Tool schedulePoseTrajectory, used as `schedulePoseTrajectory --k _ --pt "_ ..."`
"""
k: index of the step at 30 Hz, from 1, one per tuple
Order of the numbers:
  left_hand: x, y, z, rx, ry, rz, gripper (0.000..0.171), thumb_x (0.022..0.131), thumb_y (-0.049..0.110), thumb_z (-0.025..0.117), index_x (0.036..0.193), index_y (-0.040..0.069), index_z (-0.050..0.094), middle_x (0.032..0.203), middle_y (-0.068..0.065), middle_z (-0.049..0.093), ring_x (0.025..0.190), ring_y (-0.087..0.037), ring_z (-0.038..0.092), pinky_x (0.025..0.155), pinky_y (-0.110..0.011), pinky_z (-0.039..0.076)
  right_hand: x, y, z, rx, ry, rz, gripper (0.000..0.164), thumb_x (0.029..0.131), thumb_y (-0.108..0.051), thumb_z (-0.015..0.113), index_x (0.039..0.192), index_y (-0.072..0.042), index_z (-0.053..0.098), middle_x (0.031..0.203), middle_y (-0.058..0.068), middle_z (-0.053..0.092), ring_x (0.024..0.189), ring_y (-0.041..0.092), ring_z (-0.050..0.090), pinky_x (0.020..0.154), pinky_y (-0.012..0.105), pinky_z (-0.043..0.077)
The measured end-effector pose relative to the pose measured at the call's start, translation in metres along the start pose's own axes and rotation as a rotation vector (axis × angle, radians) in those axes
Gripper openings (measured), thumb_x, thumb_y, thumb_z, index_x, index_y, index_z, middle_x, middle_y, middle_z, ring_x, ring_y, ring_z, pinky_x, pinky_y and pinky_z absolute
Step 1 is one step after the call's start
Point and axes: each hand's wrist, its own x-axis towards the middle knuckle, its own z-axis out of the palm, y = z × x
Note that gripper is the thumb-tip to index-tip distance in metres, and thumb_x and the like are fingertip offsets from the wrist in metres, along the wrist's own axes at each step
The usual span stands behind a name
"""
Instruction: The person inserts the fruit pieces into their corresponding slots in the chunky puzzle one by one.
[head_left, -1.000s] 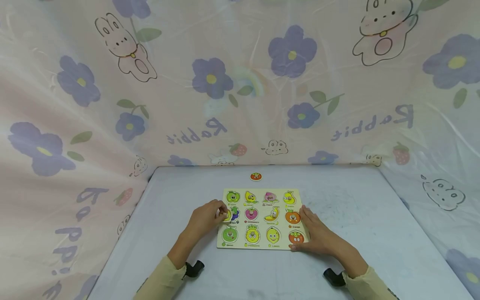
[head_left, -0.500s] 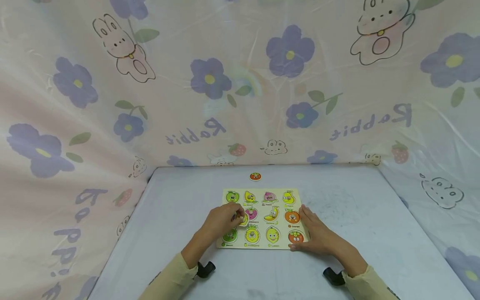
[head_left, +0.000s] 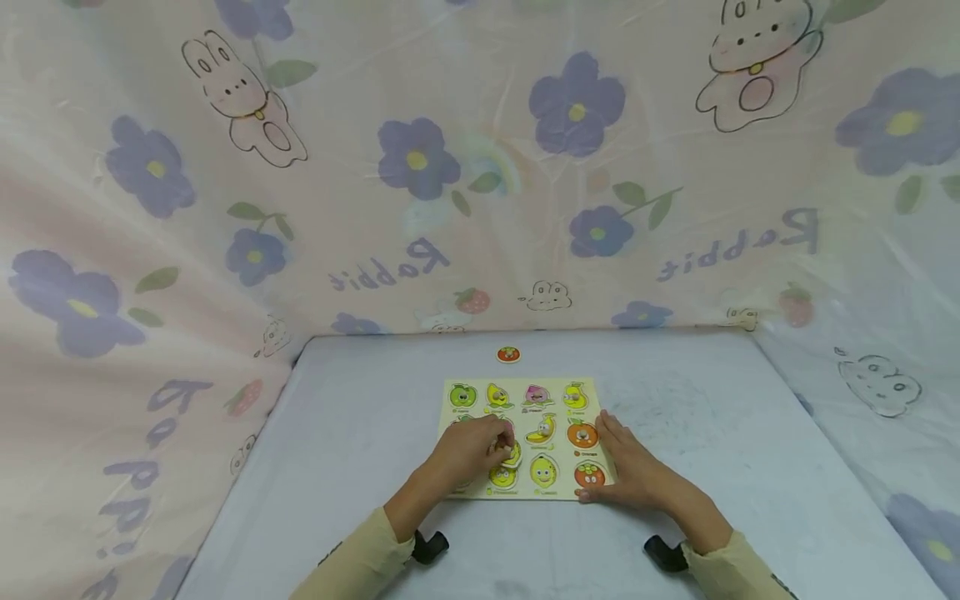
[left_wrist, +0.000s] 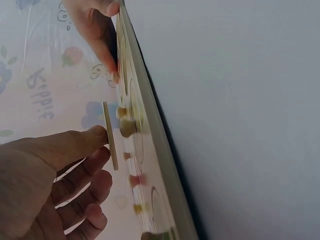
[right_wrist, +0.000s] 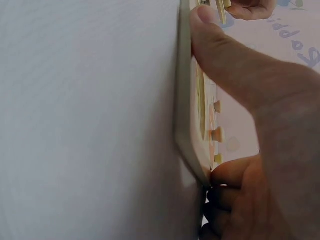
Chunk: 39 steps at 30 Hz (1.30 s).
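Observation:
My left hand point(head_left: 471, 450) pinches a thin yellow puzzle piece point(head_left: 513, 456) between thumb and fingers, over the lower middle of a wooden fruit puzzle board point(head_left: 525, 493). In the left wrist view the piece point(left_wrist: 110, 136) is edge-on, apart from the board's face. At the board's right side lies my right hand point(head_left: 637, 468), its fingers along that edge. Its thumb point(right_wrist: 225, 55) rests over the near right corner. Most fruits on the board carry small knobs; the lemon point(head_left: 544, 472) and the red-orange fruit point(head_left: 589, 475) in the near row show none. My left hand covers part of the board's left side.
A loose red-orange fruit piece point(head_left: 508, 355) with a knob lies beyond the board, close to the table's far edge. The white table point(head_left: 360, 400) is bounded by a patterned curtain point(head_left: 480, 208) at the back and sides. Black wrist mounts point(head_left: 431, 547) stick out by both sleeves.
My left hand has carried the yellow piece rightward and a little nearer, from the board's left edge to its lower middle. My right hand has stayed at the board's right edge.

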Motion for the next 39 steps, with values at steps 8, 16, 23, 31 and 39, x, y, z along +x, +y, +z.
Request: schedulePoseTrajectory --k 8,16,23,31,39 --pt "0.006 0.012 0.004 0.003 -0.024 0.03 0.009 0.101 0.028 0.079 0.105 0.026 0.072 0.098 0.018 0.066 0.081 0.004 0.054 0.071 -0.019 0.047 0.002 -0.002 0.001 -0.006 -0.004 0.014 0.142 0.075 -0.067 0.091 0.164 0.014 0.015 0.175 0.031 0.011 0.16 0.052 0.014 0.125 0.066 0.02" --pt "0.013 0.022 0.009 0.024 -0.049 0.064 0.005 0.102 0.029 0.077 0.104 0.025 0.075 0.093 0.018 0.064 0.081 0.003 0.053 0.071 -0.019 0.046 0.002 -0.004 -0.001 0.002 -0.003 0.015 0.141 0.075 -0.066 0.091 0.164 0.014 0.016 0.175 0.031 0.011 0.16 0.053 0.014 0.125 0.067 0.021" --pt "0.015 0.029 0.012 0.035 -0.069 0.074 0.005 0.101 0.029 0.077 0.104 0.026 0.075 0.096 0.017 0.065 0.084 0.003 0.054 0.072 -0.019 0.047 0.001 -0.004 -0.001 -0.008 0.0 0.008 0.14 0.075 -0.066 0.091 0.164 0.014 0.016 0.174 0.032 0.012 0.159 0.054 0.015 0.124 0.067 0.022" --pt "0.019 0.036 0.019 0.026 -0.094 0.075 0.005 0.1 0.028 0.078 0.104 0.026 0.075 0.095 0.017 0.065 0.081 0.004 0.054 0.069 -0.019 0.046 0.0 -0.004 -0.001 -0.008 0.003 -0.004 0.139 0.076 -0.064 0.091 0.164 0.014 0.017 0.174 0.032 0.012 0.159 0.053 0.016 0.124 0.067 0.022" --pt "0.02 0.039 0.022 0.023 -0.106 0.089 0.004 0.101 0.028 0.077 0.103 0.026 0.075 0.095 0.016 0.065 0.077 0.003 0.052 0.069 -0.018 0.044 0.0 -0.006 -0.001 -0.01 0.006 -0.003 0.139 0.076 -0.064 0.091 0.164 0.014 0.018 0.174 0.032 0.013 0.159 0.054 0.017 0.124 0.067 0.023"
